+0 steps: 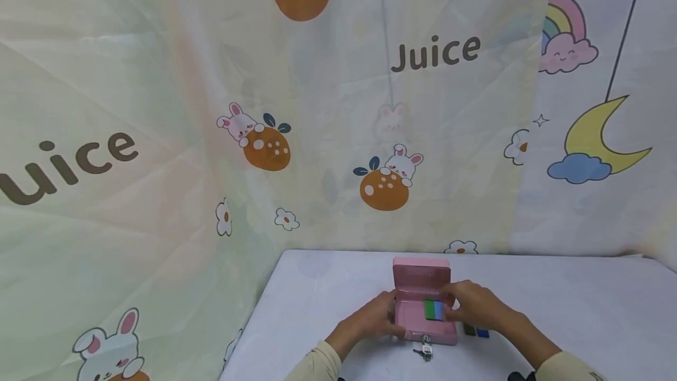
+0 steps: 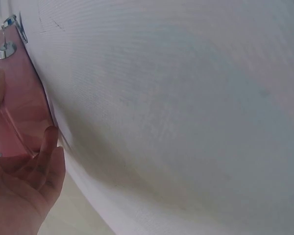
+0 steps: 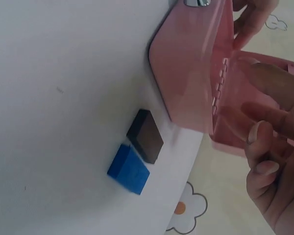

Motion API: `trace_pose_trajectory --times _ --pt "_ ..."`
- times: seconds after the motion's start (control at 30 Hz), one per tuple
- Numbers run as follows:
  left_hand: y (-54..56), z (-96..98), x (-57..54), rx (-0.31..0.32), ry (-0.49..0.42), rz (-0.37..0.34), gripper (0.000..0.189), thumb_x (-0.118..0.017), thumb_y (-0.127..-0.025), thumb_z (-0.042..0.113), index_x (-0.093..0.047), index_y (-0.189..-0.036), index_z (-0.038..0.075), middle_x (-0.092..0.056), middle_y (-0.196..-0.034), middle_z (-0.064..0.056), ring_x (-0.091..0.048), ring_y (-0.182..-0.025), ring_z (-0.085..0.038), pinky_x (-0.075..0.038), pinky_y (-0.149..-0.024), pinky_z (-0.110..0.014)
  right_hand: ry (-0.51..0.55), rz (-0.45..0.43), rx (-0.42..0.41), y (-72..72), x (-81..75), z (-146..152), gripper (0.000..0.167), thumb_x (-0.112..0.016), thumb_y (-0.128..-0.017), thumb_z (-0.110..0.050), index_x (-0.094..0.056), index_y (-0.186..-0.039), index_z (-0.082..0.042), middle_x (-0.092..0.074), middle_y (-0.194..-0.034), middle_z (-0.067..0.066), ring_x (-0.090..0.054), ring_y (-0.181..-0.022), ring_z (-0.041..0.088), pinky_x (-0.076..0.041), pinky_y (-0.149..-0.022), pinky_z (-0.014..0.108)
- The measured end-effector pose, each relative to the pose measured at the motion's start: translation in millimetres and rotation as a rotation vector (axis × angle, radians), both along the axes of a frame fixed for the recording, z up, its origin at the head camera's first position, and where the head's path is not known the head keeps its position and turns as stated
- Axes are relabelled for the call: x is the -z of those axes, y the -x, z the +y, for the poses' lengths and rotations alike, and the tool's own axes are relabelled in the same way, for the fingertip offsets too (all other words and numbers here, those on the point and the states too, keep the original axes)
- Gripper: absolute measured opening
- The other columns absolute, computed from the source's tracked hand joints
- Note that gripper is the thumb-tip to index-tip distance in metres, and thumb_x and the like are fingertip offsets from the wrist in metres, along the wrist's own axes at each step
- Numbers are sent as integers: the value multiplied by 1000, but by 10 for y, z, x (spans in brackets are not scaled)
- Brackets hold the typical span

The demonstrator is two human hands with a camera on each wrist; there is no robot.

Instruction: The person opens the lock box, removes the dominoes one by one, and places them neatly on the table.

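Note:
A pink metal lockable box [image 1: 414, 337] stands on the table with its lid [image 1: 421, 278] raised. My left hand [image 1: 374, 314] grips the box's left side, thumb near the front corner; in the left wrist view its fingers [image 2: 48, 142] lie along the wall. Inside, a green block [image 1: 429, 309] and a light blue block [image 1: 438, 310] sit side by side. My right hand [image 1: 476, 303] is over the box's right edge, fingertips right beside the light blue block. In the right wrist view its fingers are loosely bent, with nothing visible between them.
On the table right of the box lie a dark brown block [image 3: 147, 137] and a blue block [image 3: 130, 170], close together. Keys [image 1: 425, 350] hang from the lock at the box's front. A printed cloth [image 1: 328, 134] hangs behind the white table [image 1: 328, 287].

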State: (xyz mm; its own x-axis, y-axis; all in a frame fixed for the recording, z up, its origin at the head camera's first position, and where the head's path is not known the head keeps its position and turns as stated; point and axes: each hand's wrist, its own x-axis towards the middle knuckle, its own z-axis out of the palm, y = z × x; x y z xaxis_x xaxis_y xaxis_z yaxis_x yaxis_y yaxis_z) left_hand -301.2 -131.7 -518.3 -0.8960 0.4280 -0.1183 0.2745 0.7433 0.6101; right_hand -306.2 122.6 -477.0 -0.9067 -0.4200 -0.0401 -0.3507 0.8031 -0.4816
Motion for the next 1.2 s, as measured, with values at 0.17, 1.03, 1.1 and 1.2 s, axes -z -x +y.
trace_pose_trajectory --times 0.17,1.03,1.1,1.2 --pt "6 -1 19 8 1 3 89 -88 -77 29 -39 -151 34 -57 -130 8 -56 -101 -1 -55 -92 -27 -40 16 12 18 75 -97 31 -88 -74 -18 -70 -98 -11 -59 -74 -5 -51 -71 15 -48 -65 34" --pt "-24 -1 -20 2 21 3 86 -87 -78 28 -40 -150 29 -57 -126 5 -54 -92 0 -54 -86 -24 -97 74 -41 59 249 -547 45 -94 -65 -17 -72 -103 -8 -71 -92 2 -61 -83 18 -56 -87 51" --pt "-28 -4 -34 8 21 12 86 -87 -78 27 -40 -150 28 -58 -126 5 -54 -92 0 -54 -87 -24 -99 85 -54 62 262 -576 47 -94 -65 -17 -72 -105 -8 -72 -94 2 -63 -86 19 -55 -89 52" --pt "-29 -11 -47 12 27 23 87 -88 -78 27 -40 -150 29 -58 -126 5 -54 -93 0 -53 -88 -24 -98 101 -66 64 269 -606 51 -95 -64 -18 -73 -109 -8 -73 -97 3 -64 -89 20 -54 -93 53"
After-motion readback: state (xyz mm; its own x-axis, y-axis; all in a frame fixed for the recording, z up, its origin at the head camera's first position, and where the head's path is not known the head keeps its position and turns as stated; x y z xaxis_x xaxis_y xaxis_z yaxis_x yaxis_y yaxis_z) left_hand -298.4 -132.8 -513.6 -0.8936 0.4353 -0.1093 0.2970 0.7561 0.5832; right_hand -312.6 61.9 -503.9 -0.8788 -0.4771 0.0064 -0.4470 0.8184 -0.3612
